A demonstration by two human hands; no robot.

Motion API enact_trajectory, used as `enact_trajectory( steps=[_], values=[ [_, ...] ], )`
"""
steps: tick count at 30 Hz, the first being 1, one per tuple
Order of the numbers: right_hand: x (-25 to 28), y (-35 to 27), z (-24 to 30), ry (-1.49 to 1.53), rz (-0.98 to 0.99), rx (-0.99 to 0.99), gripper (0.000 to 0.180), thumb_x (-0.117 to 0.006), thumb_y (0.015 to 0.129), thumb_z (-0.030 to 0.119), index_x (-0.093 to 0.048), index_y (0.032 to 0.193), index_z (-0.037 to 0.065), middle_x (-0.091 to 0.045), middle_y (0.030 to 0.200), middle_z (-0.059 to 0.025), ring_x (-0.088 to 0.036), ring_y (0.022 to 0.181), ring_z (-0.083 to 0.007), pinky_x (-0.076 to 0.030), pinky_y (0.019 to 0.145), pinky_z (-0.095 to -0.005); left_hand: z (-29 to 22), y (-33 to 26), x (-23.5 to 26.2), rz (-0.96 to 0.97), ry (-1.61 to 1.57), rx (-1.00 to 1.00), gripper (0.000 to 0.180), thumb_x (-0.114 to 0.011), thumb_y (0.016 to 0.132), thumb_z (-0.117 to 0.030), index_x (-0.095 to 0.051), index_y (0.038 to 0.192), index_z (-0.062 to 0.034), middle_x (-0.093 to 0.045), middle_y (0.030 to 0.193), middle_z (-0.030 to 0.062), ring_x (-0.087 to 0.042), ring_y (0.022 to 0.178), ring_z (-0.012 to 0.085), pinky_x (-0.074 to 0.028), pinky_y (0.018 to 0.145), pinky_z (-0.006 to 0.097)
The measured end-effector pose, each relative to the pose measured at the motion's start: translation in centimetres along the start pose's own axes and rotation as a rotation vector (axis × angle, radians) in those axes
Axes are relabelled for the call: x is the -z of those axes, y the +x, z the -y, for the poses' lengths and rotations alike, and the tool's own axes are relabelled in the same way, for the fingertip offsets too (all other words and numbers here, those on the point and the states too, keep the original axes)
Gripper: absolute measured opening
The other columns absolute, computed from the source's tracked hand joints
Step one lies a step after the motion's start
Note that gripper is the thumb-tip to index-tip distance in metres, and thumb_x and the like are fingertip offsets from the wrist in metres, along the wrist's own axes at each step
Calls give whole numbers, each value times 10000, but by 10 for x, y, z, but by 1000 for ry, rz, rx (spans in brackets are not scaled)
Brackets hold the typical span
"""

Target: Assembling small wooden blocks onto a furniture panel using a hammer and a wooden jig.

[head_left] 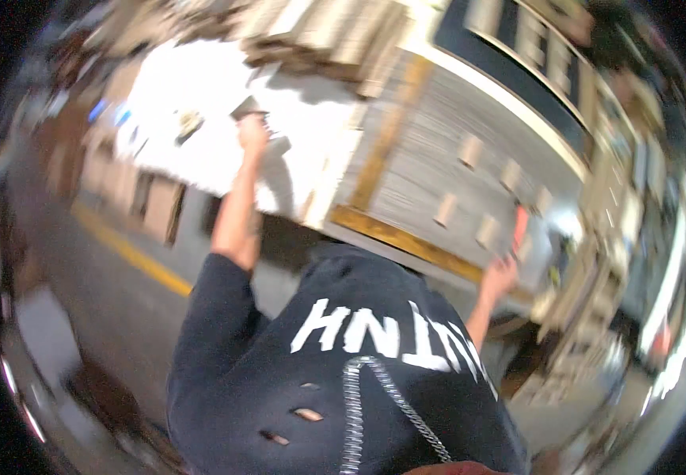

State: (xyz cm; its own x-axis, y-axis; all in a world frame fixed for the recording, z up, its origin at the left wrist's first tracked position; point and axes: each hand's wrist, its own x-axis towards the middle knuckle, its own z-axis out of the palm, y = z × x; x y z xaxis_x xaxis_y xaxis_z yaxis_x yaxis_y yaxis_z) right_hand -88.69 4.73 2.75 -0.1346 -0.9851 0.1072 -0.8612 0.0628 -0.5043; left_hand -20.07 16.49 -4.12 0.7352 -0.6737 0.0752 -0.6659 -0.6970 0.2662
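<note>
My left hand (253, 133) reaches over a brightly lit white surface (319, 146), its fingers closed round a small dark flat piece (246, 106) that is too blurred to name. To the right, my right hand (500, 274) is closed on the lower end of an orange-red stick-like tool (521, 225), near the front right corner of a grey panel (406, 186). Several small wooden blocks lie apart on the panel, among them one block (470, 150) toward the back and another block (445, 209) nearer me. Motion smears both hands.
Stacked wooden slats (319, 36) lie behind the white surface. A wooden frame with a dark inside (485, 59) stands beyond the panel. More wood pieces (580, 317) are piled at the right. A yellow line (137, 257) runs along the floor at the left.
</note>
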Motion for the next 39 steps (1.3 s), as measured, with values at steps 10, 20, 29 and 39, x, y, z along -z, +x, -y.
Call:
enact_trajectory(
  steps=[10,20,29,39],
  values=[
    [3,-67,51,44,-126,-297,313,-684,883,154,-608,1149,7,-591,1068,-172,-633,930,-299,-503,833,-413,-39,6,62,135,-63,124,270,-673,789,-214,-726,941,3,-718,934,225,-684,892,405,-523,829,463],
    [-2,-69,28,60,-47,-336,312,-667,907,145,-600,1165,-16,-592,1064,-176,-624,938,-324,-510,824,-407,-375,-119,8,344,-597,-698,193,-722,791,-127,-729,983,-105,-654,925,130,-574,925,331,-445,846,446],
    [45,-31,-56,94,38,-321,254,-639,929,113,-607,1149,-11,-572,1061,-165,-613,872,-304,-503,771,-398,-498,-153,-90,126,-235,-816,267,-714,797,-143,-702,1059,-92,-586,1037,180,-526,1009,345,-438,864,469],
    [27,83,-38,306,176,15,190,-614,946,128,-643,1100,21,-639,1007,-149,-633,860,-305,-513,754,-375,-466,-228,-50,287,-268,-645,495,-637,893,-124,-475,1350,-23,-565,1051,203,-553,965,376,-506,794,449]
  ],
)
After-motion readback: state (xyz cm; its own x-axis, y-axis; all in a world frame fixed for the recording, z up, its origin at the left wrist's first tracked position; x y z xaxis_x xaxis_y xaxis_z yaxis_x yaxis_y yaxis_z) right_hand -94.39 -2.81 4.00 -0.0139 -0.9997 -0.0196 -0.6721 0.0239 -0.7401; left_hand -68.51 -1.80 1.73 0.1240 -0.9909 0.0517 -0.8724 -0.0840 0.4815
